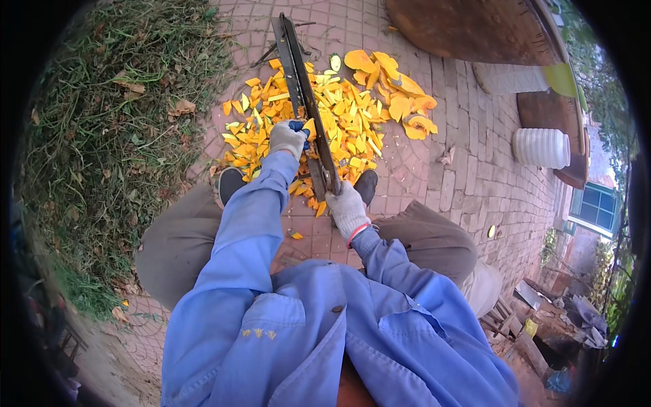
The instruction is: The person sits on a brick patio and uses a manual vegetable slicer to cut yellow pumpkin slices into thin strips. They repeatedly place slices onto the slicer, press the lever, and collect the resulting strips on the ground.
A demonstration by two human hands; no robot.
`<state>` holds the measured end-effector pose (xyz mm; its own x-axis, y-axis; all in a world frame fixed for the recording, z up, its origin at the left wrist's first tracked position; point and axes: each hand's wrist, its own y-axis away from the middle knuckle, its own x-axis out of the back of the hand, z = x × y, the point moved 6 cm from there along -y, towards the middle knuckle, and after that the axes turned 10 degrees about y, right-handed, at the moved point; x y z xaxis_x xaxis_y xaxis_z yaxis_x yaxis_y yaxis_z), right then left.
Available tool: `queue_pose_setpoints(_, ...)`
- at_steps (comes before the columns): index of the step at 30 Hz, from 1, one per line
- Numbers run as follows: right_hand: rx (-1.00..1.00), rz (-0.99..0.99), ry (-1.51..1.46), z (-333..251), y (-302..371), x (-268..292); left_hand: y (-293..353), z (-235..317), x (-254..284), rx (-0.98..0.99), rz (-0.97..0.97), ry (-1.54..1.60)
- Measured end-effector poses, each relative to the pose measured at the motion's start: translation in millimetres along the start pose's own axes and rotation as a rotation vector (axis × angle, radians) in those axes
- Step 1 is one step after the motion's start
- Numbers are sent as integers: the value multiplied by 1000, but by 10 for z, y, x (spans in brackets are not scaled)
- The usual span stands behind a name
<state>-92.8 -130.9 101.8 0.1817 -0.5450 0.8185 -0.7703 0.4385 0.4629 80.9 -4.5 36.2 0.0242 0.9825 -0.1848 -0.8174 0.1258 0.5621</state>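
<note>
A long, narrow lever chopper (323,146) of dark metal stands before me, stretching away from between my feet. My right hand (348,209), in a pale knitted glove with a red cuff edge, is closed round the near end of its blade bar. My left hand (288,140), gloved in white with blue on the fingers, grips an orange pumpkin piece (310,129) beside the bar, close to the blade. Chopped pumpkin pieces (349,108) lie heaped around and under the chopper. Larger pumpkin slabs (407,105) rest at the pile's far right.
A heap of cut green vines (129,102) covers the ground on the left. My shoes (367,186) flank the pile on brick paving (461,142). To the right are a white ribbed tub (540,148) and large brown rounded vessels (468,27). Scrap wood and debris (536,346) lie at lower right.
</note>
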Motion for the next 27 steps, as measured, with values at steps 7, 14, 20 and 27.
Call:
queue_pose_setpoints(7, -29, -68, -33, -235, 170, 434, -151, -237, 95, 54, -8, 44)
queue_pose_setpoints(14, 17, -8, 4, -32, -1, 188, -113, -190, -22, 2, 48, -166)
queue_pose_setpoints(20, -66, -67, -62, 34, -22, -96, -7, -256, 48, -102, 46, -195)
queue_pose_setpoints(27, 99, 47, 57, -182, 137, 451, -65, -328, 20, -50, 97, -155)
